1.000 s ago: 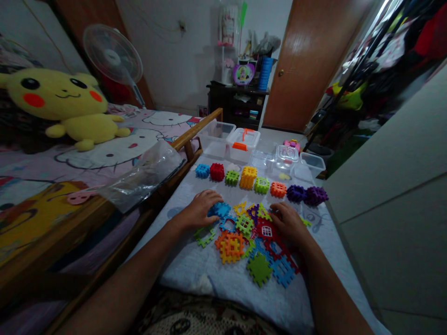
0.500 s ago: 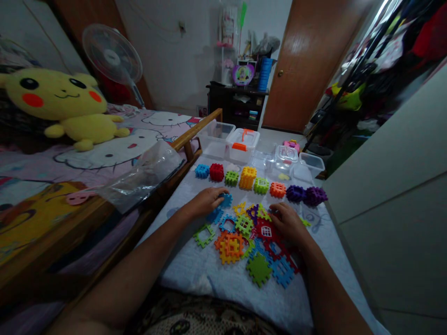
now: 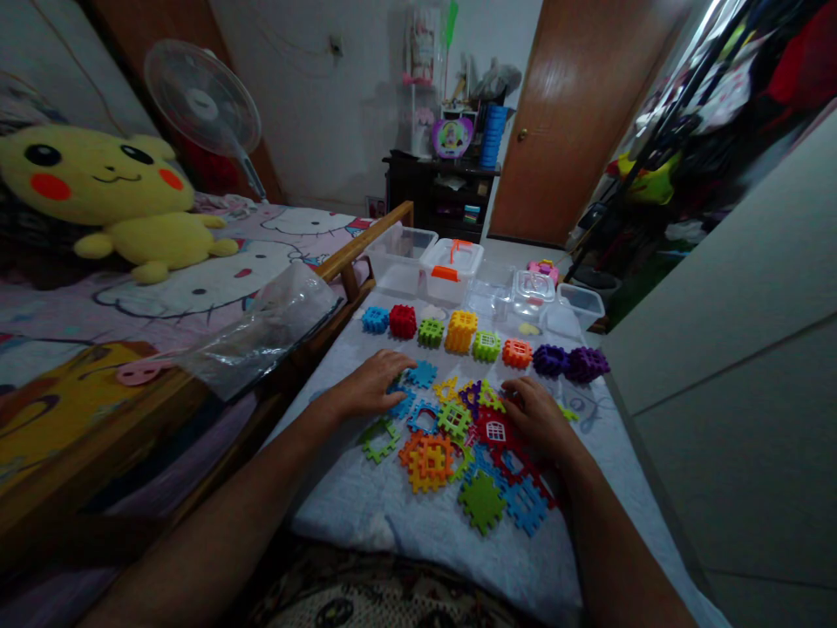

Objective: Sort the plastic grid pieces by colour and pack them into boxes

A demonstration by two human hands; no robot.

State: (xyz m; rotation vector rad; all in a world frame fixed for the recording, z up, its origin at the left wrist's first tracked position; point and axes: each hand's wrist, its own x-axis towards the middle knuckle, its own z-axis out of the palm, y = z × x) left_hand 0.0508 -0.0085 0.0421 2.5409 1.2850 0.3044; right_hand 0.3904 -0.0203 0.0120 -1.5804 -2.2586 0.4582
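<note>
My left hand (image 3: pixel 371 387) lies palm down on the pale mat (image 3: pixel 405 515), fingers spread loosely over a blue tile (image 3: pixel 399 404) at the left edge of a pile of flat interlocking tiles (image 3: pixel 458 440). Another blue tile (image 3: pixel 422 374) lies by itself just beyond its fingertips. My right hand (image 3: pixel 540 419) rests on the right side of the pile beside a red window tile (image 3: pixel 497 430). Its fingers curl down onto small purple and green pieces, and what they hold is hidden. Behind the pile stands a row of assembled cubes, from blue (image 3: pixel 375 319) to purple (image 3: pixel 584 364).
Clear plastic boxes (image 3: pixel 451 269) stand behind the cubes. A wooden bed rail (image 3: pixel 340 262) and a plastic bag (image 3: pixel 268 327) run along the left. A yellow plush toy (image 3: pixel 111 187) and a fan (image 3: pixel 196 100) are further left. A pale wall (image 3: pixel 732 349) closes the right.
My left hand carried a blue tile forward, set it down behind the pile, then drew back onto another blue tile. My right hand stayed on the pile.
</note>
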